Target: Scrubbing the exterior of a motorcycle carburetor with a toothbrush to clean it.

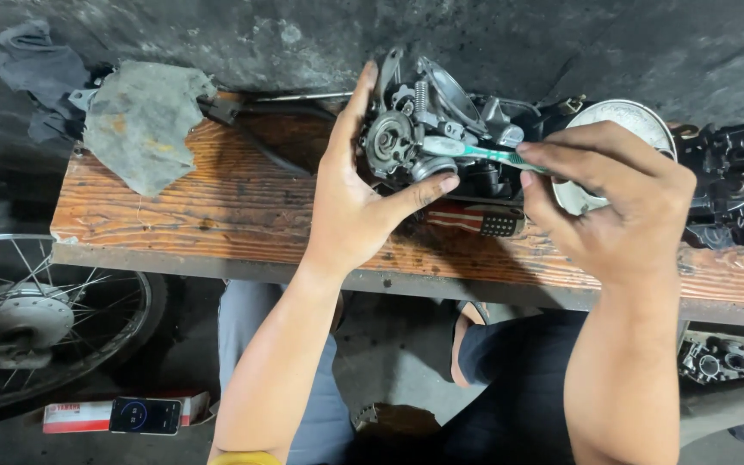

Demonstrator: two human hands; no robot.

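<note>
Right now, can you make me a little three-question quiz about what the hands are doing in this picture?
1. True or false: the left hand holds the metal engine part.
2. What does the right hand hold? A) green toothbrush B) hammer C) cup
3. What lies on the left end of the wooden bench?

Key: 1 true. 2 A. 3 a dirty grey rag.

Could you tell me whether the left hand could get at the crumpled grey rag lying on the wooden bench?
Probably not yet: the left hand grips the metal carburettor; otherwise only bare wooden bench separates it from the crumpled grey rag.
</note>
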